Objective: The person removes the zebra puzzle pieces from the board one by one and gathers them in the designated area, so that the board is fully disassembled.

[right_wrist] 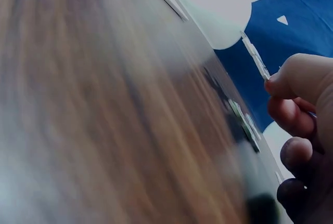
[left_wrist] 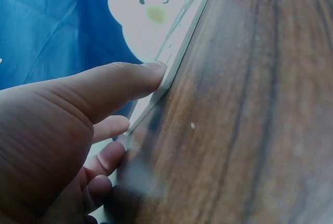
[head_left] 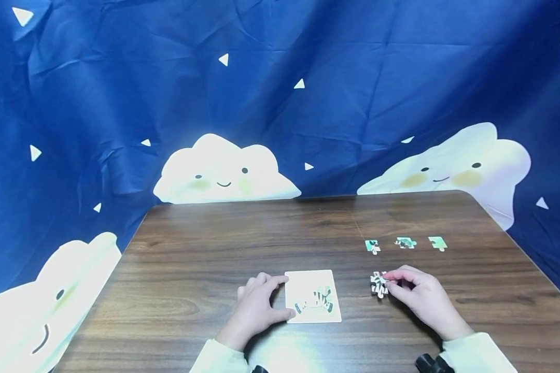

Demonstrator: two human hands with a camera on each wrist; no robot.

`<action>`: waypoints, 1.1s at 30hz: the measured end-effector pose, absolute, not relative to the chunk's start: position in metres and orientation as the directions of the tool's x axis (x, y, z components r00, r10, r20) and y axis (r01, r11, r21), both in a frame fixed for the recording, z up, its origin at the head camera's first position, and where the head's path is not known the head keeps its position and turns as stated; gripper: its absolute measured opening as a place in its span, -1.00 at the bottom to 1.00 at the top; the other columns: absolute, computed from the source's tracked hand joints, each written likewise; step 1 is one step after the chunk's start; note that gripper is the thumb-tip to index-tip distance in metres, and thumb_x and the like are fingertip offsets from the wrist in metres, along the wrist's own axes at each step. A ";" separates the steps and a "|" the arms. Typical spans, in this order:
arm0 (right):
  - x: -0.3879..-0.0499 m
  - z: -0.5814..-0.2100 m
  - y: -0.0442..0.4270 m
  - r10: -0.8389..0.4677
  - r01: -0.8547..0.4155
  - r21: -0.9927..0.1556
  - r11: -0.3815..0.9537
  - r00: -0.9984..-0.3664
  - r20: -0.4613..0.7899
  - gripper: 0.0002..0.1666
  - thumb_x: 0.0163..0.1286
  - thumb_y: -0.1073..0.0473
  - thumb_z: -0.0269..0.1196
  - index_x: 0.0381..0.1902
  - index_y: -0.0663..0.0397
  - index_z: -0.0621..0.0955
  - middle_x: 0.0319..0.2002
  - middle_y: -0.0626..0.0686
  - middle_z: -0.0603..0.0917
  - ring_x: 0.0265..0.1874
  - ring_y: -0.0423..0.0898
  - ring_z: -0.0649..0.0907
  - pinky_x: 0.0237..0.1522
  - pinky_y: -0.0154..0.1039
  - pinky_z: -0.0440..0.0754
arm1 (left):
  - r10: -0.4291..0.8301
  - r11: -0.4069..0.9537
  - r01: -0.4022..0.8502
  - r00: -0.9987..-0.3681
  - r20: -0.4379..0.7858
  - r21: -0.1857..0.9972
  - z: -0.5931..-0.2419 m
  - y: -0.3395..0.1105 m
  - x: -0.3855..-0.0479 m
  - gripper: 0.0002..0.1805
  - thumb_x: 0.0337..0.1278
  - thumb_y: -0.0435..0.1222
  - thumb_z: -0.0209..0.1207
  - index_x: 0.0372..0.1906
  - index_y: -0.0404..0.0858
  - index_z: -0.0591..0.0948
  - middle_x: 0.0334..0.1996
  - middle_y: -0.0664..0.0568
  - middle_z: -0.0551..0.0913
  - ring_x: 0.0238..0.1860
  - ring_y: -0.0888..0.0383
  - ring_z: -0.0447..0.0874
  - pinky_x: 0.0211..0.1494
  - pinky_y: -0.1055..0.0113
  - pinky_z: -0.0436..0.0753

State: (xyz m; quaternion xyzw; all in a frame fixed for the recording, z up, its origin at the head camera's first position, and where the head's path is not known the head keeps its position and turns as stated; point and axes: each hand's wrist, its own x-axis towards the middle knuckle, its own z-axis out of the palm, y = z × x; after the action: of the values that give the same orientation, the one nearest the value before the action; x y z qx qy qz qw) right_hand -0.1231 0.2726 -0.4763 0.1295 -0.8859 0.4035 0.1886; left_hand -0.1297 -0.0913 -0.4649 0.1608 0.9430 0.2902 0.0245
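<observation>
A square white puzzle board with a partial zebra picture lies flat on the wooden table. Along its left edge, my left hand touches it with thumb and index fingertips, one near each left corner. In the left wrist view the thumb presses on the board's rim. To the right of the board, my right hand pinches a black-and-white striped jigsaw piece between thumb and index finger. The right wrist view shows that held piece edge-on, raised off the tabletop.
Behind the right hand, three loose jigsaw pieces lie apart in a row: a striped one, a green-and-striped one and a green one. A blue curtain with clouds hangs behind the table.
</observation>
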 end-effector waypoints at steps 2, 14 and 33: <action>-0.123 -0.476 0.277 -0.070 -0.371 -0.658 0.655 -0.897 0.436 -0.75 0.13 0.41 0.41 -0.31 -0.06 0.76 -0.33 -0.18 0.71 -0.42 -0.37 0.52 -0.35 -0.48 0.39 | 0.318 0.778 0.290 -0.947 0.048 0.557 -0.465 -0.091 -0.130 -0.20 -0.25 0.07 0.49 0.26 -0.03 0.59 -0.08 0.11 0.51 -0.12 0.11 0.35 -0.08 0.08 0.20; -0.128 -0.476 0.310 -0.025 -0.282 -0.582 0.762 -0.912 0.410 -0.82 0.16 0.29 0.44 -0.29 -0.10 0.77 -0.35 -0.20 0.69 -0.42 -0.39 0.50 -0.34 -0.47 0.36 | 0.317 0.775 0.294 -0.947 0.059 0.560 -0.465 -0.092 -0.129 -0.20 -0.26 0.06 0.49 0.25 -0.05 0.60 -0.10 0.12 0.51 -0.12 0.11 0.35 -0.09 0.07 0.20; -0.135 -0.473 0.359 -0.101 -0.264 -0.519 0.813 -0.942 0.321 -0.86 0.19 0.24 0.44 -0.29 -0.12 0.76 -0.29 -0.08 0.75 -0.32 -0.42 0.58 -0.27 -0.48 0.39 | 0.315 0.786 0.295 -0.947 0.059 0.544 -0.466 -0.091 -0.129 -0.20 -0.25 0.09 0.49 0.26 -0.03 0.60 -0.07 0.13 0.52 -0.07 0.09 0.38 -0.06 0.06 0.22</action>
State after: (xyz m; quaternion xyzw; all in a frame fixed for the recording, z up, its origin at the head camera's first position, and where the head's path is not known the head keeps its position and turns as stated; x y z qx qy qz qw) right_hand -0.1350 0.3592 -0.4735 0.0969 -0.9417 0.2898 0.1407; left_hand -0.1294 -0.0912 -0.4658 0.1612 0.9448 0.2848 0.0175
